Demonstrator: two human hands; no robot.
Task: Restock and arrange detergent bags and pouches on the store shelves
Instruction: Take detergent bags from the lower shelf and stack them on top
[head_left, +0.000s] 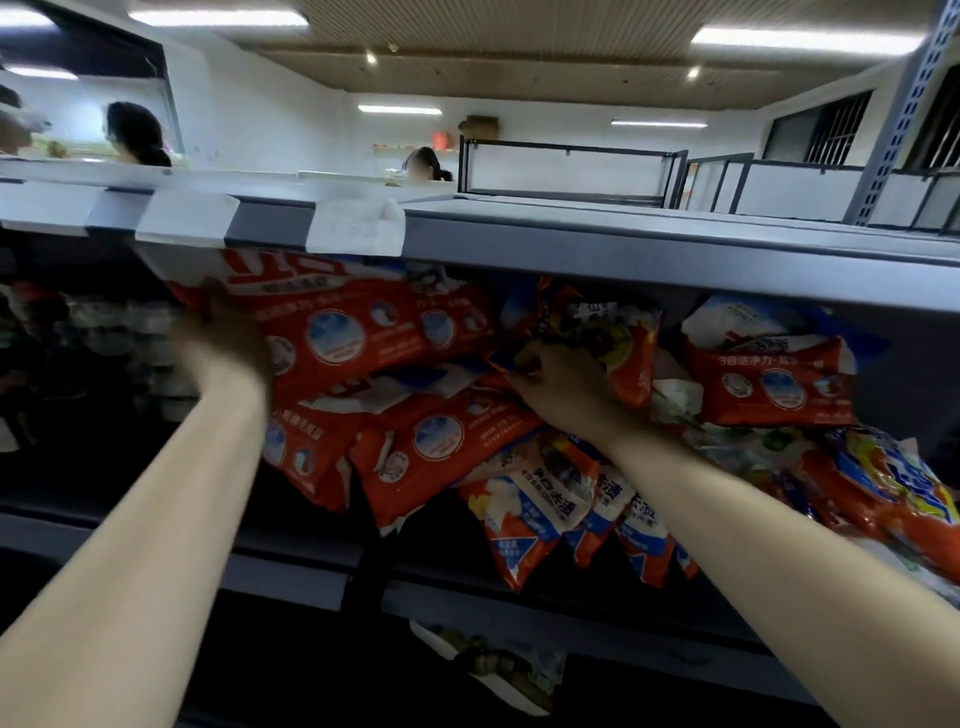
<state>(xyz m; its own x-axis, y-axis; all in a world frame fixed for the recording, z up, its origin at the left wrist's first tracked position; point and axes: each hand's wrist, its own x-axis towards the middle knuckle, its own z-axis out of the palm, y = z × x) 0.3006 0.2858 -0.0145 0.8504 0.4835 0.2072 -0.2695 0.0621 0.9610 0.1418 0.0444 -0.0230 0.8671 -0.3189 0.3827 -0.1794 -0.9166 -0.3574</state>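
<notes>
Both bare arms reaching up and away into a grey metal shelf bay (623, 260) stuffed with detergent bags. Left hand (223, 343) gripping the left edge of a large red detergent bag (343, 332), which lies tilted on top of the heap with its upper edge tucked under the shelf lip; fingers wrapped round the bag's edge and mostly hidden behind it. Right hand (558, 379) further right, fingers curled on the lower corner of a crumpled orange-red pouch (613, 343) standing near the middle of the bay. Below the left-hand bag, more red bags (441, 447) piled at angles, overhanging the near shelf edge. Nearer and lower, small orange and white pouches (545, 514) hanging point-down over the front. Far right, another red bag (769, 384) lying flat on a stack. White paper labels (358, 228) taped along the upper shelf's front edge. Beyond the top shelf, heads of other people, blurred.
</notes>
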